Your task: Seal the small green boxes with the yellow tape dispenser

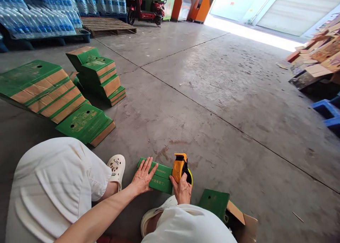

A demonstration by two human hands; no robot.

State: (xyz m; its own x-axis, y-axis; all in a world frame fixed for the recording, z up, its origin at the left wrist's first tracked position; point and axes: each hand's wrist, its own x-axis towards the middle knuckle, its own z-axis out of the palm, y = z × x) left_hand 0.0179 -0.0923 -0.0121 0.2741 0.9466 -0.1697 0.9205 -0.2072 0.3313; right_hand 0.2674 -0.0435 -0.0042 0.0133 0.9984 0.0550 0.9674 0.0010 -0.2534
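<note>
Between my feet on the floor is a green cardboard box, its top flaps meeting along a seam with printed characters. My left hand lies flat on the box's left part with fingers spread. In my right hand is an orange and black tape dispenser, held at the right end of the box. A yellow-green roll edge shows behind my right hand. Whether tape is on the seam I cannot make out.
Flattened green cartons lie stacked at left, with another stack behind. An open green box stands by my right knee. Bottled water packs, a wooden pallet and a red scooter are at the back. Cardboard is piled right.
</note>
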